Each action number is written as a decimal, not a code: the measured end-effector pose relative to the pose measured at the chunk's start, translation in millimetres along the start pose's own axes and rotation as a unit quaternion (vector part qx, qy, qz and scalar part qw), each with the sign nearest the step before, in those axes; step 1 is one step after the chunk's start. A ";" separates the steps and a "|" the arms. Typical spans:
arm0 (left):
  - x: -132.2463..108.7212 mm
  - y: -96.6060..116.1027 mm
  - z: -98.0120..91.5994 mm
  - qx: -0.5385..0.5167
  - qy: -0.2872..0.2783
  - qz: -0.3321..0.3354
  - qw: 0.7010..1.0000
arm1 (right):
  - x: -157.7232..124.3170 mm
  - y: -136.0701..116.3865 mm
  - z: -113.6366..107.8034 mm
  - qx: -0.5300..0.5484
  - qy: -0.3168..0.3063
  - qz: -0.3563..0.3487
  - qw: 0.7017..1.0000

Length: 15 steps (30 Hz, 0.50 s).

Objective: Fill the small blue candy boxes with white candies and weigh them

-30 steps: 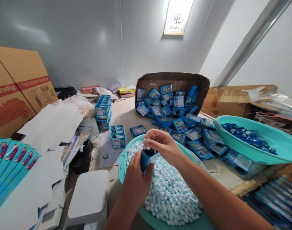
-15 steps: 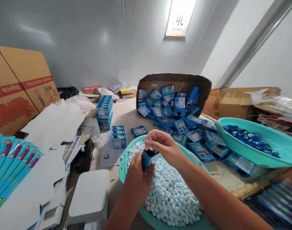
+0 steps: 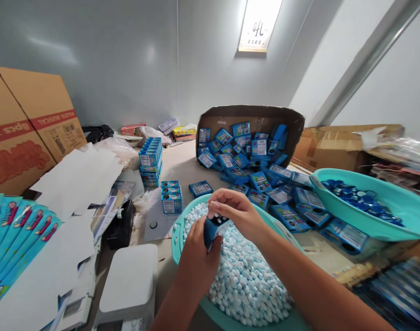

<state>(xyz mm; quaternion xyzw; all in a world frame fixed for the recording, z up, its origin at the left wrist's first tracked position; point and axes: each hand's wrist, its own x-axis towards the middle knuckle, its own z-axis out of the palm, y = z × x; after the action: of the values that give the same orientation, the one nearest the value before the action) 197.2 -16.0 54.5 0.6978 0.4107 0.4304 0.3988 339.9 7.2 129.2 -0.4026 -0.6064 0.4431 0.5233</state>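
My left hand (image 3: pixel 200 248) is wrapped round a small blue box (image 3: pixel 212 232), tilted with its open top up, above a turquoise basin (image 3: pixel 177 241). The basin is full of small white candies (image 3: pixel 247 276). Over the box's opening is my right hand (image 3: pixel 235 211), fingers curled and pinched together, with a few white candies (image 3: pixel 217 216) at the fingertips and in the box's mouth. How many the right hand holds is hidden.
A white scale (image 3: pixel 127 278) stands left of the basin, beside a black device (image 3: pixel 122 225). Blue boxes (image 3: pixel 260 181) spill from a tipped carton (image 3: pixel 227 112) behind. A second turquoise basin (image 3: pixel 413 207) holds blue round pieces (image 3: pixel 365 200). White cards (image 3: pixel 58 257) lie left.
My right hand has sunk slightly and its fingers have closed in over the box's opening. More white candies show at the mouth. The left hand stays about where it was.
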 end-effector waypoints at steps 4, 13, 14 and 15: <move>0.2 2.5 -0.6 0.004 0.003 -0.015 1.000 | -0.7 1.0 0.5 -0.016 0.003 0.003 1.000; -0.9 -4.0 1.8 0.011 0.003 -0.044 0.999 | 0.5 -7.8 -39.1 -0.244 0.039 -0.014 0.969; -1.3 -5.6 2.6 0.011 0.005 -0.043 0.999 | -0.3 -9.5 -46.7 -0.296 0.034 -0.005 0.954; -1.5 -7.0 3.3 0.011 0.005 -0.040 0.999 | -1.1 -10.5 -53.5 -0.338 0.026 0.007 0.941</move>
<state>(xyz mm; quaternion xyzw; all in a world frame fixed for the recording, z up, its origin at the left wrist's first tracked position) 198.2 -15.7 46.6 0.6829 0.4454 0.4133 0.4055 392.9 9.4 142.1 -0.5715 -0.7038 0.2046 0.3692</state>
